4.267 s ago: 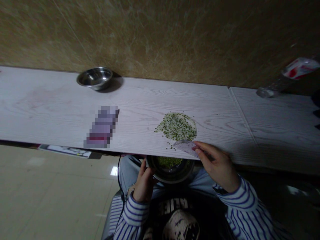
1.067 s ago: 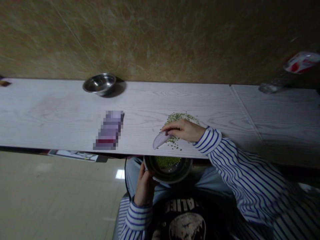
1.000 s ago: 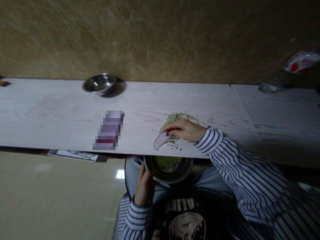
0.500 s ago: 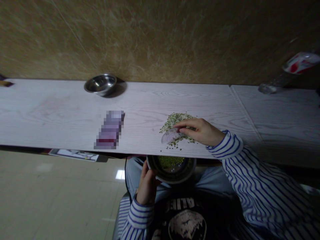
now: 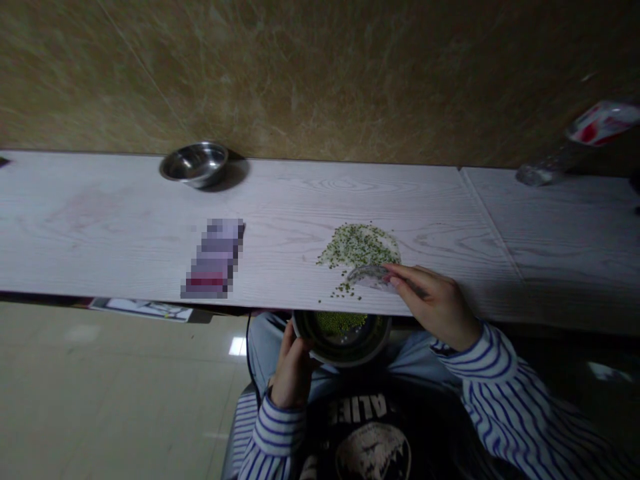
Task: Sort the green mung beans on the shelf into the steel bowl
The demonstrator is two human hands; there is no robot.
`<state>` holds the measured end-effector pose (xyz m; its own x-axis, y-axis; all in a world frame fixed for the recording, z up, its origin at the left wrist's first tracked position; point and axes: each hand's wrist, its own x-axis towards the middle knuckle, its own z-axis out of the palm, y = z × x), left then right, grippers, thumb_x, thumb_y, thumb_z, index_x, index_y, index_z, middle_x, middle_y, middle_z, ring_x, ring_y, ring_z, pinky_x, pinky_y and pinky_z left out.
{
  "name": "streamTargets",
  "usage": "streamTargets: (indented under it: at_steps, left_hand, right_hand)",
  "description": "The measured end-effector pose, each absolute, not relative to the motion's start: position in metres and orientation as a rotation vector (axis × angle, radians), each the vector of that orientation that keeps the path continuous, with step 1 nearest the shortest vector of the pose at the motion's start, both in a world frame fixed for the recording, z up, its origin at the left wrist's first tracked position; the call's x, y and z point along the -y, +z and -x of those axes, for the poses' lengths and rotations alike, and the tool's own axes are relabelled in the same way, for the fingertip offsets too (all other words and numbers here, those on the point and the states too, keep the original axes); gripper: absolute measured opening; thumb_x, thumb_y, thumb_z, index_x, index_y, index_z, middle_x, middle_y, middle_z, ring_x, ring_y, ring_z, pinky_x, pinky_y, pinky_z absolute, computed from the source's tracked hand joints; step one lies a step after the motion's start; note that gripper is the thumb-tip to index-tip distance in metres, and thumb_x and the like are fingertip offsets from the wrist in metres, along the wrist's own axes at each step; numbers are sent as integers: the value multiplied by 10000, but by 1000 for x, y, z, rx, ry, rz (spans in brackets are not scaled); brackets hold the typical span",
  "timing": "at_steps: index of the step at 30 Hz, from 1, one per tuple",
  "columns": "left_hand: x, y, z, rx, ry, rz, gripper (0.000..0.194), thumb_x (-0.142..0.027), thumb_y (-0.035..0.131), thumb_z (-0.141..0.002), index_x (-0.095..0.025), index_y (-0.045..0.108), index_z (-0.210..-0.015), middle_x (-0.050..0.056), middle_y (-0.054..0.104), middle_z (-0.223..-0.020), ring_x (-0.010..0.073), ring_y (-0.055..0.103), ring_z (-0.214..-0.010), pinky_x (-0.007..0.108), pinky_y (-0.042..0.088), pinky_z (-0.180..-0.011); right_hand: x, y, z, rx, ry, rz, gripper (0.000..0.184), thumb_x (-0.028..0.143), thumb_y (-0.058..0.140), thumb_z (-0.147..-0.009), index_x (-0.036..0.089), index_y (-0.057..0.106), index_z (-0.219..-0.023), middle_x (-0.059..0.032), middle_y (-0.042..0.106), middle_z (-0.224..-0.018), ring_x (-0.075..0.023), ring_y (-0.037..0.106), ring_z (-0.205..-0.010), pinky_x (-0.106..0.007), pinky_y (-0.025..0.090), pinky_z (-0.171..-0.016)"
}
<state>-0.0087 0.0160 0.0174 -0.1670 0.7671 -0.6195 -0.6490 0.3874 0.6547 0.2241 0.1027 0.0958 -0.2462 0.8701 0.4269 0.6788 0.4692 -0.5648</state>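
Note:
My left hand is closed on the rim of a dark bowl, held just below the table's front edge. Green beans, which look like mung beans, lie inside it. Between the thumb and fingers of my right hand is a clear, thin, rounded piece of plastic, perhaps a lid; its exact kind I cannot make out. It sits at the near side of a spread of small green beans mixed with white grains on the table. A few loose beans are scattered nearer the edge.
On the pale wood-grain table, a steel bowl stands near the wall at the back left. A pixelated flat object lies left of the beans. A clear bottle with a red and white label is at the far right.
My right hand has moved right and toward me with the plastic piece, uncovering more of the beans and grains. My left hand keeps the bowl in nearly the same place.

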Motion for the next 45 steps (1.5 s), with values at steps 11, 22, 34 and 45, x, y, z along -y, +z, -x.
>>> streamTargets:
  at_steps: [11,22,34,45]
  left_hand:
    - [-16,17,9,-1221,1226,-147,738,-210,715,-638,-259,579,-1362,58,715,-1084,255,668,-912,335,566,-708]
    - [-15,19,6,-1197,1257,-123,632,-190,714,-663,-275,644,-1286,34,714,-1001,209,641,-788,312,574,-660]
    - [-14,22,5,-1183,1263,-129,643,-184,709,-652,-256,633,-1286,50,735,-1038,273,676,-923,327,574,-670]
    - [-13,26,4,-1192,1243,-152,670,-195,715,-656,-238,615,-1317,72,730,-1087,294,669,-991,361,583,-725]
  right_hand:
    - [-94,92,-221,1994,421,1260,263,155,575,-940,204,737,-1141,-54,807,-971,-178,765,-868,-291,620,-800]
    - [-84,86,-228,1867,479,1377,262,228,592,-935,224,755,-1141,-60,813,-988,-210,776,-884,-331,637,-825]
    - [-82,80,-230,1837,477,1371,265,227,601,-932,202,753,-1148,-71,813,-994,-207,775,-895,-326,635,-830]
    - [-76,77,-219,1791,519,1382,270,241,591,-933,225,755,-1146,-69,813,-1010,-223,780,-914,-346,647,-830]
